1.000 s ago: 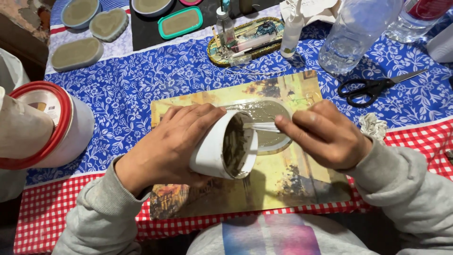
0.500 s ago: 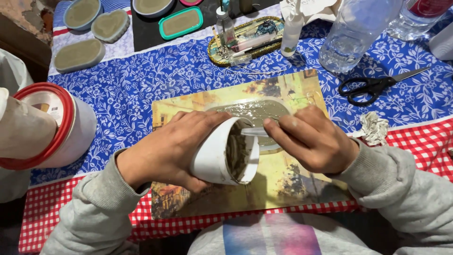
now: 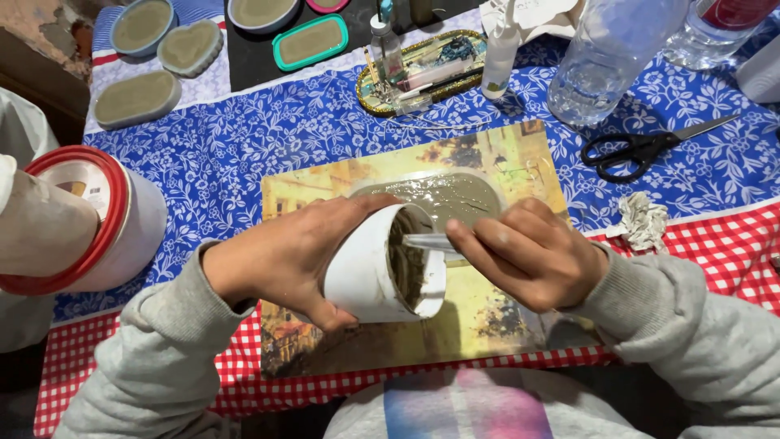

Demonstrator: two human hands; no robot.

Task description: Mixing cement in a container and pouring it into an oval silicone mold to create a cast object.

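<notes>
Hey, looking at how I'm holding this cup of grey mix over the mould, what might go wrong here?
1. The white cup lies nearly on its side in your left hand, so grey mix could slop past the mould onto the picture placemat.
2. The mould already looks full, so more may overflow it.
3. Your right hand scrapes with a thin tool; a slip could flick mix toward the scissors or the crumpled paper.

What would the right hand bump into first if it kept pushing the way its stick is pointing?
The right hand points its thin tool leftward into the tipped white cup. Going on, it would probably first meet the grey-green paste inside, then the cup's bottom; depth is hard to judge.
</notes>
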